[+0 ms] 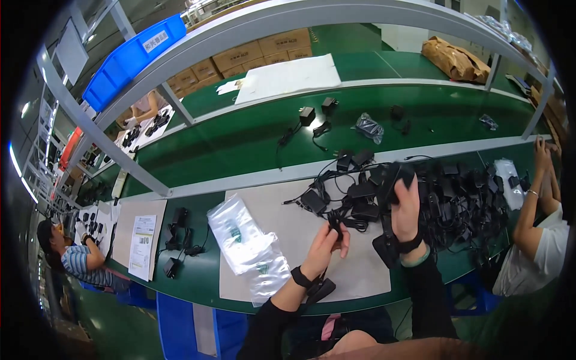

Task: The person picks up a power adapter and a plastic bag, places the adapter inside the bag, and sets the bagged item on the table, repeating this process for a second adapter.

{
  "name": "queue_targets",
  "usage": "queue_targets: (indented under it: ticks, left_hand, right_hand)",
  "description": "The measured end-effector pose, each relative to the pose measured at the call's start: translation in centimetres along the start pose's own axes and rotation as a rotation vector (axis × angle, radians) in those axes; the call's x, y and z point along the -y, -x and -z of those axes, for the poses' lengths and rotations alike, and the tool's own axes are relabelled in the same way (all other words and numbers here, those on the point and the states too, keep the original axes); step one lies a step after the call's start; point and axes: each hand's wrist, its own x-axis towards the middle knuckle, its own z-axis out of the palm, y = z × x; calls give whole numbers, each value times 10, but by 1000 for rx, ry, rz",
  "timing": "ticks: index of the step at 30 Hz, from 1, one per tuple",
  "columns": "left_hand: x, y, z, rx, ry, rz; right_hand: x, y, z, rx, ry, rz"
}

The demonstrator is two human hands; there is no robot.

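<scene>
Left hand (pixel 324 245), fingers curled, pinches a black cable (pixel 334 223), while at two o'clock the raised right hand (pixel 406 207) grips a black power adapter (pixel 393 177) tightly.

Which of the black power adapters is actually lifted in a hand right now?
The adapter gripped in the right hand, raised above the tangled pile; the others lie on the bench. The left hand pinches only its cable.

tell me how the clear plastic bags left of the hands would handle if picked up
The clear plastic bags look thin and crinkled, so probably floppy and light. Their glossy film may be slippery. They lie overlapped on the grey mat, so pushing one would likely shift the others.
</scene>
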Motion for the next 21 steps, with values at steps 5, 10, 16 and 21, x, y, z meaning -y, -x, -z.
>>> queue_targets:
  ticks: [5,10,16,21]
  left_hand:
    - [4,-1,10,181,360,-126]
    - [16,1,1,-147,108,4]
    - [21,3,5,-119,37,-49]
    - [24,4,2,-234,-365,-117]
  right_hand:
    - [-18,38,2,305,521,119]
    - [-35,49,-6,365,487,-23]
    - [-39,53,0,260,546,24]
    - [-30,53,-7,294,646,-37]
